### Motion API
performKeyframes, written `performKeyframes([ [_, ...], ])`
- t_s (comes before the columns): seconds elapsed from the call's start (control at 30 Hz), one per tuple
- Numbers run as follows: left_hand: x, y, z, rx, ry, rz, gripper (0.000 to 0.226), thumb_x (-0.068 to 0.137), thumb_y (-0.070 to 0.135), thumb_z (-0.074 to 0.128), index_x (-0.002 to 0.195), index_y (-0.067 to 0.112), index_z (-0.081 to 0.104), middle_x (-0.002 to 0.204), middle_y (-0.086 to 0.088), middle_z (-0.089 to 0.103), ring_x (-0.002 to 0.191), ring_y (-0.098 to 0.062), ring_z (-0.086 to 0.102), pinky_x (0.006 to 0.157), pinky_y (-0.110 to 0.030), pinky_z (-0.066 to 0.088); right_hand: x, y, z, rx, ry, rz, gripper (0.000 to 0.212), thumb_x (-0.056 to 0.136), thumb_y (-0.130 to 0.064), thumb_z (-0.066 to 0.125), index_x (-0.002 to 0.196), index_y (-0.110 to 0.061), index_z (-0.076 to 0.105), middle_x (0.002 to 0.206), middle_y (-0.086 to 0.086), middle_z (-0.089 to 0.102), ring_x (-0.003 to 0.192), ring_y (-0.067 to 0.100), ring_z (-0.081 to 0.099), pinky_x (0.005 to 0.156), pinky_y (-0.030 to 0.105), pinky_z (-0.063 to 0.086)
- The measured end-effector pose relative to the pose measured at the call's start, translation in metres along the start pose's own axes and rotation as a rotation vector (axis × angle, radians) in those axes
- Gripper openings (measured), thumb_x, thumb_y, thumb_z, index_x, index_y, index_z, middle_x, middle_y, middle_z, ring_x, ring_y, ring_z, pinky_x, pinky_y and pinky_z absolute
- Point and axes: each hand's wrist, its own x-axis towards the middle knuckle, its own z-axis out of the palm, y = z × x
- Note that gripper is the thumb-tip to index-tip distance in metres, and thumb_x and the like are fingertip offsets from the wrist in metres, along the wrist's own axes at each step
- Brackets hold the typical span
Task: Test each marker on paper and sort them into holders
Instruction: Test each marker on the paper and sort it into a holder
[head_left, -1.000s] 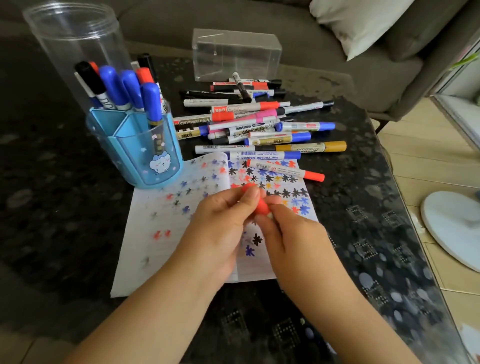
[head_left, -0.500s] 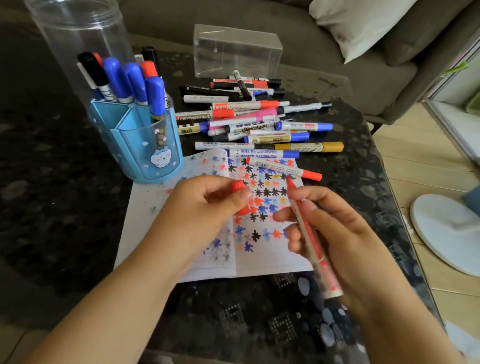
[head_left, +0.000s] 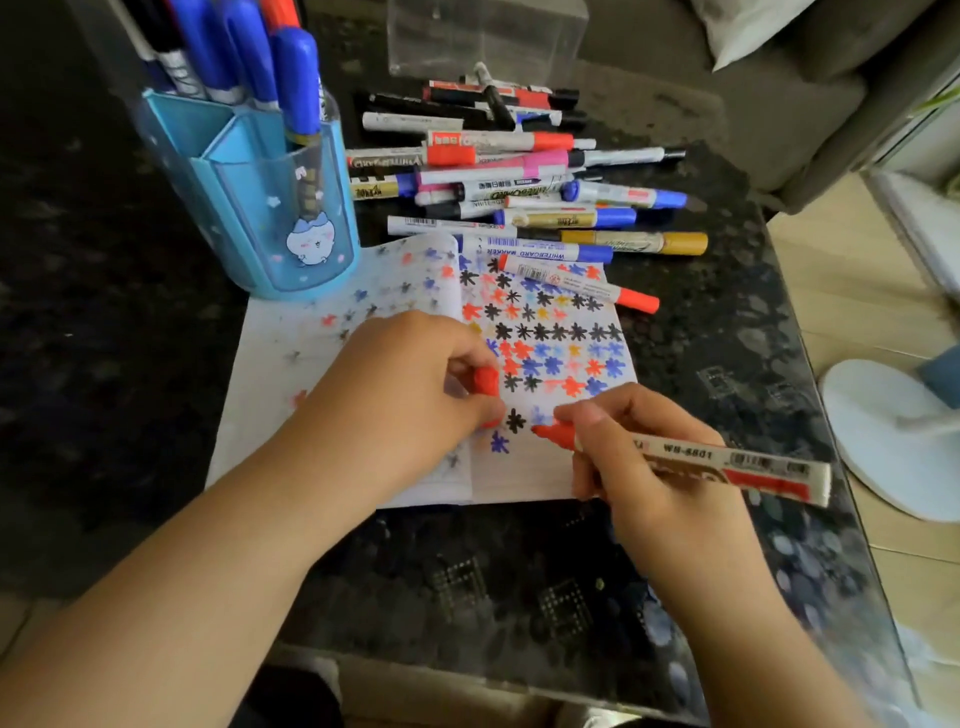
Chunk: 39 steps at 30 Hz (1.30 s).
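The red whiteboard marker, uncapped, lies slanted in the right hand, its fingers pinching the barrel just behind the red nib, which sits at or just above the open notebook beside a black star near the page's lower edge; whether the nib touches the paper cannot be told; the left hand rests on the notebook's left page and pinches the marker's red cap between thumb and fingers. The step in hand looks like the test stroke itself; to do it well, the nib should land on the bare white patch below the rows of coloured stars, not over an old mark, so a faint or dry line reads clearly; light pressure and a short star should suffice; the left hand is best kept pressing the page flat so the fold does not lift. The cap should go back on firmly before sorting. The blue pen holder, already carrying blue, black and red markers, stands at the notebook's far left corner; the pile of untested markers lies beyond the notebook's far edge, toward the desk's far side, in front of a clear plastic box.
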Motion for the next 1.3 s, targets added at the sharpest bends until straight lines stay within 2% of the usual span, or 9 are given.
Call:
performKeyframes([
  [0.1,0.001,-0.001,0.003,0.045,-0.001,0.021,0.017,0.069,0.027,0.080,0.083,0.028,0.071,0.050,0.042,0.046,0.055,0.018,0.047,0.053,0.002,0.032,0.002,0.006,0.004,-0.039,0.027,-0.016,0.024,0.084,-0.018,0.068,0.065,-0.014,0.053,0.055,0.011,0.057,0.046,0.015,0.044,0.045,0.023,0.035],
  [0.27,0.002,-0.002,0.005,0.069,0.006,0.034,0.018,0.069,0.026,0.080,0.085,0.027,0.072,0.049,0.041,0.046,0.055,0.018,0.047,0.054,0.002,0.031,0.004,0.016,0.008,-0.094,0.012,-0.060,0.022,0.078,-0.025,0.061,0.065,-0.012,0.049,0.056,0.014,0.056,0.048,0.028,0.045,0.045,0.029,0.035],
  [0.4,0.002,-0.004,0.007,0.066,0.019,0.030,0.019,0.068,0.026,0.081,0.085,0.027,0.073,0.047,0.020,0.052,0.053,0.007,0.052,0.055,-0.001,0.035,0.005,0.019,0.011,-0.154,0.018,-0.067,0.021,0.077,-0.027,0.062,0.065,-0.015,0.049,0.055,0.006,0.058,0.046,0.019,0.046,0.044,0.026,0.036],
  [0.53,0.001,-0.004,0.008,0.058,0.029,0.028,0.019,0.068,0.027,0.081,0.085,0.027,0.072,0.052,0.019,0.053,0.059,0.006,0.053,0.057,-0.002,0.035,0.005,0.019,0.008,-0.235,0.035,-0.089,0.024,0.076,-0.024,0.060,0.060,-0.016,0.044,0.048,-0.003,0.046,0.042,0.005,0.036,0.043,0.012,0.026],
  [0.67,0.000,-0.004,0.007,0.047,0.023,0.028,0.019,0.068,0.027,0.081,0.085,0.027,0.072,0.049,0.018,0.050,0.059,0.013,0.050,0.055,0.000,0.034,0.004,0.018,0.009,-0.165,0.038,-0.073,0.025,0.077,-0.026,0.060,0.063,-0.011,0.047,0.052,0.011,0.051,0.042,0.009,0.037,0.041,0.021,0.029],
  [0.93,0.000,-0.002,0.006,0.035,0.020,0.029,0.018,0.070,0.026,0.080,0.086,0.026,0.072,0.049,0.018,0.049,0.056,0.014,0.049,0.053,0.001,0.034,0.004,0.017,0.010,-0.128,0.026,-0.079,0.026,0.083,-0.020,0.066,0.066,-0.010,0.050,0.055,0.014,0.056,0.048,0.030,0.044,0.044,0.032,0.034],
  [1.07,0.000,-0.003,0.006,0.027,0.017,0.022,0.019,0.070,0.026,0.080,0.088,0.027,0.072,0.054,0.018,0.052,0.059,0.014,0.050,0.056,0.001,0.035,0.004,0.016,0.008,-0.226,0.011,-0.073,0.024,0.076,-0.028,0.060,0.062,-0.012,0.048,0.055,0.010,0.053,0.043,0.009,0.040,0.041,0.019,0.031],
  [1.2,-0.001,-0.002,0.006,0.024,0.017,0.020,0.020,0.070,0.026,0.080,0.088,0.027,0.072,0.053,0.019,0.052,0.059,0.015,0.049,0.056,0.002,0.034,0.002,0.013,0.010,-0.164,0.003,-0.060,0.023,0.077,-0.025,0.062,0.064,-0.010,0.051,0.055,0.012,0.056,0.044,0.020,0.042,0.042,0.024,0.033],
  [1.3,-0.001,-0.003,0.007,0.028,0.023,0.021,0.020,0.070,0.026,0.080,0.089,0.027,0.072,0.053,0.018,0.051,0.058,0.015,0.049,0.055,0.002,0.034,0.003,0.015,0.010,-0.196,0.030,-0.072,0.026,0.082,-0.016,0.067,0.064,-0.008,0.051,0.054,0.011,0.055,0.042,0.013,0.040,0.040,0.019,0.032],
])
